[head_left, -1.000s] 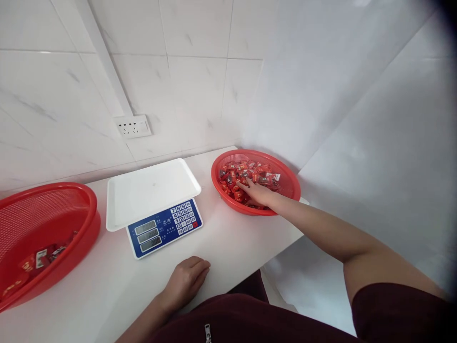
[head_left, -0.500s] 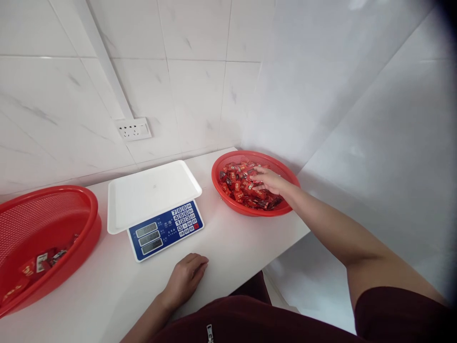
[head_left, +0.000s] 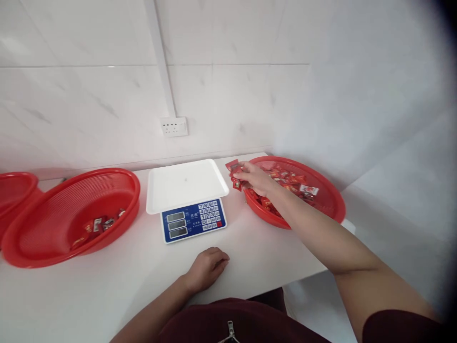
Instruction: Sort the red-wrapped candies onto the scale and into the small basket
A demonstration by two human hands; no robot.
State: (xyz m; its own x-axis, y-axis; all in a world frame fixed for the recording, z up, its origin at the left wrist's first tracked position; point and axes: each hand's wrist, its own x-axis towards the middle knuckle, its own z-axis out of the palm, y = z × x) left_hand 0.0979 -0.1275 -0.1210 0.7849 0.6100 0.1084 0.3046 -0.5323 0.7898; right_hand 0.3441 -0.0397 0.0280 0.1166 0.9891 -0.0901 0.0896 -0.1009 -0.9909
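Observation:
My right hand grips a few small red wrapped packets over the left rim of the right-hand red basket. More red packets lie heaped inside that basket, partly hidden by my forearm. Just left of the held packets is the white tray of a digital scale, with nothing on it. The scale's blue keypad panel faces me. My left hand rests on the white table in front of the scale, its fingers curled and their inner side hidden.
Left of the scale stands another red basket with several packets at its bottom. Part of a further red basket shows at the left edge. A tiled wall with a socket rises behind the white table.
My right hand has lifted out of the right basket's heap and moved toward the scale, now holding packets. The view has turned left. My left hand stays on the table.

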